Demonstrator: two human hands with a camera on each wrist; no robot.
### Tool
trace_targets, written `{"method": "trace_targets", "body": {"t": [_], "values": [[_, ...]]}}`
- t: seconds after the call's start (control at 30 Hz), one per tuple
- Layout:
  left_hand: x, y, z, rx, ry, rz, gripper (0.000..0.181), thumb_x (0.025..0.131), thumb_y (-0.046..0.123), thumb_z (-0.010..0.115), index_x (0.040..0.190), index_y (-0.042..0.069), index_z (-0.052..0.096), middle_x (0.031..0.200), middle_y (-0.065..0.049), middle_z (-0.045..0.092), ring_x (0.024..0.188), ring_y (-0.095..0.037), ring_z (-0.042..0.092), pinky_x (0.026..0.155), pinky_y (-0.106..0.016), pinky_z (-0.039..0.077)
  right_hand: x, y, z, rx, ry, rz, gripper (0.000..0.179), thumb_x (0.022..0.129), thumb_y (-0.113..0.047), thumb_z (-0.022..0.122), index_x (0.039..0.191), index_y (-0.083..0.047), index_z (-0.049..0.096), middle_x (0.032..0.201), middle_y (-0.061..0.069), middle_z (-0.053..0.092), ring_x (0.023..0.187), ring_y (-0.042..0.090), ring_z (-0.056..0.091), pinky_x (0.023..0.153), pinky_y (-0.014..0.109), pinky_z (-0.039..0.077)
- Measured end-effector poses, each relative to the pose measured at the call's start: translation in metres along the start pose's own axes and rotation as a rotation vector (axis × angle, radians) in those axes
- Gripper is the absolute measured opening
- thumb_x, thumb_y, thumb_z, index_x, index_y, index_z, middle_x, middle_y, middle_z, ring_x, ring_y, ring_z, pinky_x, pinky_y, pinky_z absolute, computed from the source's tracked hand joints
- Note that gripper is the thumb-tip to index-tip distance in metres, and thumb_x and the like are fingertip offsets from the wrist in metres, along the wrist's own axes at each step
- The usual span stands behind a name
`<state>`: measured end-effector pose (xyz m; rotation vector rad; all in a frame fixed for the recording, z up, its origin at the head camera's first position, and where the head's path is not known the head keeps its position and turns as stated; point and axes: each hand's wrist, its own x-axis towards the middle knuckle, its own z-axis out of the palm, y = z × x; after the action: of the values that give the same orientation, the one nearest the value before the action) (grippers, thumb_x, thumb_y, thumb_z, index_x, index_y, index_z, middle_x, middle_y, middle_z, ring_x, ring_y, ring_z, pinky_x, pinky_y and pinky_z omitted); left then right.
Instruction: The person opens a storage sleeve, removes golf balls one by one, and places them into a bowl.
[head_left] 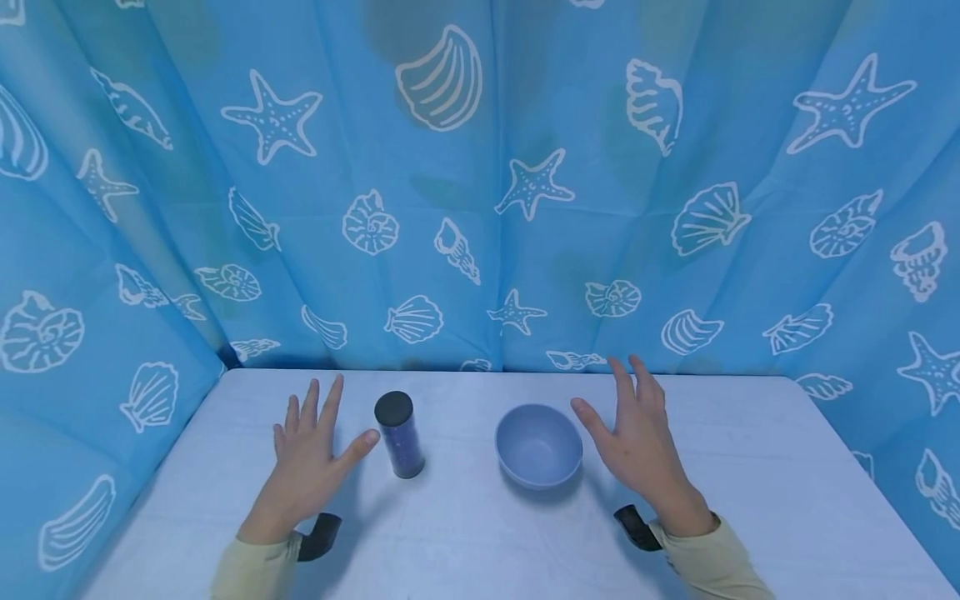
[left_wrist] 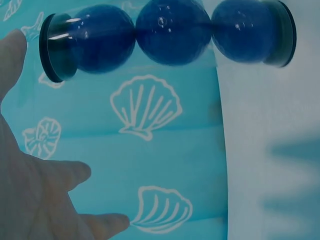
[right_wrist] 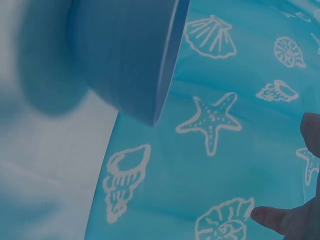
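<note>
A clear tube of blue balls (left_wrist: 173, 32) with dark caps at both ends stands upright on the table, left of the middle, in the head view (head_left: 403, 446). My left hand (head_left: 309, 467) is spread just left of it, thumb pointing toward the tube and apart from it. Right of the middle sits a blue bowl (head_left: 538, 447), its inside bare; the right wrist view shows its outer wall (right_wrist: 125, 55). Beside the bowl's right rim hovers my right hand (head_left: 637, 437), fingers extended and holding nothing.
A white-covered table (head_left: 465, 533) carries the tube and the bowl, with a gap between them. Blue curtains (head_left: 480, 183) printed with white shells and starfish hang behind the table's back edge and along both sides. Dark wrist straps (head_left: 321, 537) show at both sleeves.
</note>
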<state>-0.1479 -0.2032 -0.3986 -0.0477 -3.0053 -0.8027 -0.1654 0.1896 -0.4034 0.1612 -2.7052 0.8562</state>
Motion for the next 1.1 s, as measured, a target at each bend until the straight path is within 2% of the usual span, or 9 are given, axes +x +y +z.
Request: {"method": "trace_targets", "body": {"t": [0.3,0.47,0.8,1.1], "values": [[-0.001,0.001,0.010,-0.010,0.004,0.044,0.094,0.095,0.064,0.052,0.162,0.009,0.014,0.163,-0.031,0.004,0.145,-0.061,-0.003,0.106,-0.082,0.002,0.000,-0.017,0.010,0.038,-0.037,0.023,0.086,0.098,-0.058,0.054,0.157,-0.002,0.025,0.163,0.026,0.010,0.148,0.048,0.012,0.106,0.075,0.028],[0.000,0.003,0.014,-0.053,0.010,0.065,0.092,0.096,0.061,0.053,0.161,0.008,0.015,0.163,-0.030,0.007,0.145,-0.060,0.002,0.109,-0.079,0.005,-0.001,-0.026,0.018,0.065,-0.047,0.016,0.085,0.098,-0.058,0.054,0.158,-0.005,0.025,0.164,0.024,0.011,0.149,0.045,0.011,0.107,0.072,0.030],[0.001,0.006,0.020,-0.088,-0.006,0.055,0.095,0.094,0.066,0.054,0.161,0.010,0.017,0.163,-0.028,0.014,0.147,-0.053,0.016,0.109,-0.074,0.023,-0.002,-0.048,0.034,0.161,-0.039,-0.036,0.082,0.097,-0.057,0.056,0.157,-0.007,0.030,0.164,0.021,0.014,0.149,0.043,0.013,0.108,0.071,0.030],[0.001,0.007,0.028,-0.120,0.007,0.081,0.096,0.093,0.067,0.055,0.160,0.008,0.021,0.162,-0.025,0.022,0.145,-0.048,0.027,0.113,-0.067,0.027,-0.005,-0.066,0.049,0.210,-0.061,-0.027,0.081,0.097,-0.055,0.059,0.156,-0.006,0.032,0.164,0.019,0.016,0.150,0.040,0.014,0.110,0.070,0.031]]}}
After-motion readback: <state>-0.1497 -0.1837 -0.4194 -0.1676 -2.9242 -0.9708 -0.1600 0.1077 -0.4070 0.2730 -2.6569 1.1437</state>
